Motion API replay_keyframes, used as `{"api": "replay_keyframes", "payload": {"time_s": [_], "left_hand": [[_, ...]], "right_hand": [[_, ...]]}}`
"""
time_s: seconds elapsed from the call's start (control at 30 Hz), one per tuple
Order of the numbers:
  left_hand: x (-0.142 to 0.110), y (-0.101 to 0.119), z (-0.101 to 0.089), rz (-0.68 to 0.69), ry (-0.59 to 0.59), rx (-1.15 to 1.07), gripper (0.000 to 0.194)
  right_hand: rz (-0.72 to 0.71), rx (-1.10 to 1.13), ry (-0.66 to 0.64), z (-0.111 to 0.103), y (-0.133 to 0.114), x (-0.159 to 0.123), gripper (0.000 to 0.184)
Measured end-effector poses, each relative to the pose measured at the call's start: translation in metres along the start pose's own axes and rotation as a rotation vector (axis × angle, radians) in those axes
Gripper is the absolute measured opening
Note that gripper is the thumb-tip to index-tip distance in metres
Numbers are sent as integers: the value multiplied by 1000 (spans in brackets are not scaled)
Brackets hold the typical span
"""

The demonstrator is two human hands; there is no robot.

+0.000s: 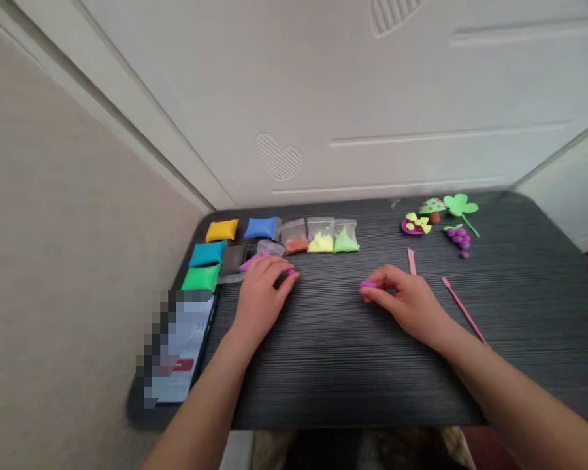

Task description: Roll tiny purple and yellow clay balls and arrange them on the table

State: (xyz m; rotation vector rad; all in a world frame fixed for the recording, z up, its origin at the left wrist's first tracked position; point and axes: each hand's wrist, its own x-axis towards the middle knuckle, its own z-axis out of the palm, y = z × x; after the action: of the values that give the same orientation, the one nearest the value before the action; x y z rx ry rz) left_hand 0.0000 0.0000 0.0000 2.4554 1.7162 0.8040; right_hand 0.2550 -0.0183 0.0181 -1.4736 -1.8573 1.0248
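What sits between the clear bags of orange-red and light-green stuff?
A clear bag of yellow stuff sits between them in the head view.

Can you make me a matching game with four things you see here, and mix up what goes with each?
Things:
1. Right hand
2. Clover
3. Grapes
4. Striped heart

Matches:
A. Purple balls bunched together
B. On the white panel
C. Pinching a small purple piece
D. Green with a stem

Pairs: 1-C, 2-D, 3-A, 4-B

Purple piece (291, 271) in left hand (263, 287) — mostly hidden by fingers, shape unclear. Phone (189, 343) — partly pixelated.
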Motion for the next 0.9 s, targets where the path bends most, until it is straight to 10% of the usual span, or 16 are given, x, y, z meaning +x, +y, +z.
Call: {"api": "replay_keyframes", "payload": {"time_s": [0.9], "left_hand": [[9, -36, 11, 32, -14, 158, 20]], "right_hand": [[-73, 46, 19, 7, 14, -3, 19]]}}
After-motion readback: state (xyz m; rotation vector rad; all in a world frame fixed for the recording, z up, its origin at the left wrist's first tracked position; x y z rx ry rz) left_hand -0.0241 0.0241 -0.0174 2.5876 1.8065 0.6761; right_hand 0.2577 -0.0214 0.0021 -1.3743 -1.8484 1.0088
